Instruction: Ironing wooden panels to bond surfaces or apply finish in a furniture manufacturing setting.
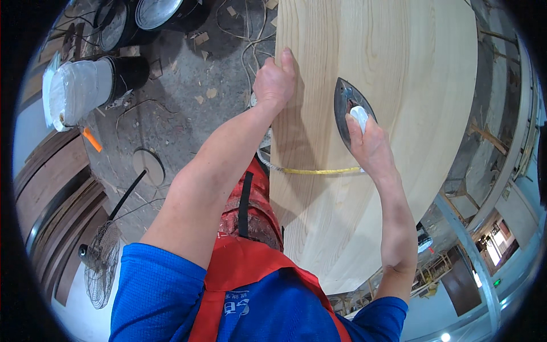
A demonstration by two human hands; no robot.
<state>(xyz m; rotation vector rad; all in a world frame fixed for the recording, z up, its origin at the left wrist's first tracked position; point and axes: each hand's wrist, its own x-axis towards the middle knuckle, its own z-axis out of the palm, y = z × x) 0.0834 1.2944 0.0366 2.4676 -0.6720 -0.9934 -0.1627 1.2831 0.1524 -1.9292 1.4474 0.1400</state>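
My right hand (pixel 373 142) is wrapped round the white handle of a clothes iron (pixel 343 114). The dark, pointed soleplate lies on a large pale wooden board (pixel 376 228), its tip facing away from me. From beside my right wrist, a yellow-and-white cord (pixel 319 171) crosses the board and drops over the left edge. My left hand (pixel 275 80) is closed at the board's left edge, farther out than the iron. Its thumb rests along the top of the edge, and the other fingers are curled down, partly hidden.
Black buckets (pixel 159 14) stand at the far left, near a plastic-wrapped white container (pixel 82 91) and an orange handle (pixel 91 139). A floor fan (pixel 102 259) is at the left. Loose cords (pixel 250 43) and scraps litter the concrete floor. Metal framing (pixel 470 251) runs along the right.
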